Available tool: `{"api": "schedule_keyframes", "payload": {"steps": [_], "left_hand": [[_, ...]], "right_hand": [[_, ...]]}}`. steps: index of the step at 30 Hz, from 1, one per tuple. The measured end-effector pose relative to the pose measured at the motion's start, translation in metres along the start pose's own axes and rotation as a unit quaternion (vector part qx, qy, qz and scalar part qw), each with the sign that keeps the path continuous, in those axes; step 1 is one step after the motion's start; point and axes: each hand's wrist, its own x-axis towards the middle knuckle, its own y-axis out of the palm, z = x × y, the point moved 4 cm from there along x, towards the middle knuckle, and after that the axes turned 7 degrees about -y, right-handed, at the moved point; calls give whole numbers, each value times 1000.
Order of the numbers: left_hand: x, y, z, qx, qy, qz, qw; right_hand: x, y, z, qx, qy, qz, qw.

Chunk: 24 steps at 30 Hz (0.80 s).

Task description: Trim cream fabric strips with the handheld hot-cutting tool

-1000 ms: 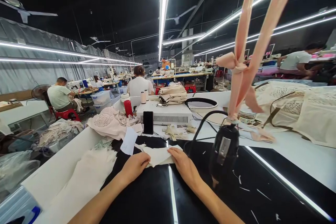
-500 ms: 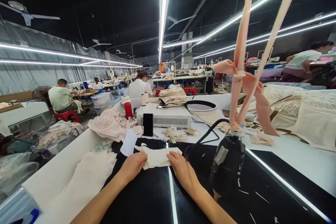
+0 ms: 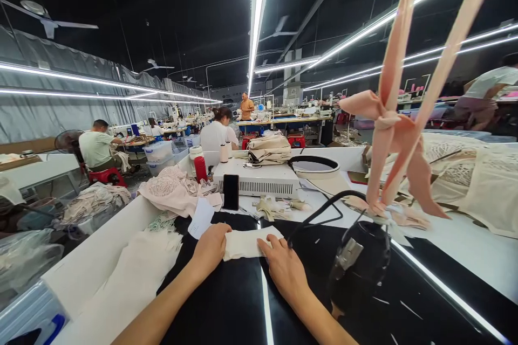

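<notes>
A small folded strip of cream fabric (image 3: 245, 244) lies across the black work surface (image 3: 218, 302) in front of me. My left hand (image 3: 209, 250) has its fingers closed on the strip's left end. Over the right end, my right hand (image 3: 285, 268) rests with its fingertips touching the cloth and its fingers apart. A white paper slip (image 3: 201, 218) lies just beyond my left hand. To the right of my right hand stands a dark machine head with a metal clamp (image 3: 348, 253), partly blurred against the black surface.
Pink fabric bands (image 3: 390, 129) hang knotted above the machine. Behind the cloth are a phone (image 3: 231, 192), a white vented box (image 3: 259, 180) and fabric scraps (image 3: 271, 207). Cream cloth pieces (image 3: 133, 264) lie left, lace garments (image 3: 473, 178) right. Co-workers sit farther off.
My right hand's fingers have loosened from their pinch and spread over the cloth's right end. The strip now lies flatter and neater. The view has shifted slightly left.
</notes>
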Motion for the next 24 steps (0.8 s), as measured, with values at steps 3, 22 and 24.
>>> {"api": "schedule_keyframes", "payload": {"steps": [3,22,24], "left_hand": [[6,11,-11,-18,13,15,1000],[-7,50,-2,57,-29,116,991],[-5,49,2,50,-27,116,992]], "right_hand": [[0,2,2,8,-16,-19,1000],[3,42,-10,-8,-6,-25,1000],[2,42,-10,-15,-13,-27,999]]}}
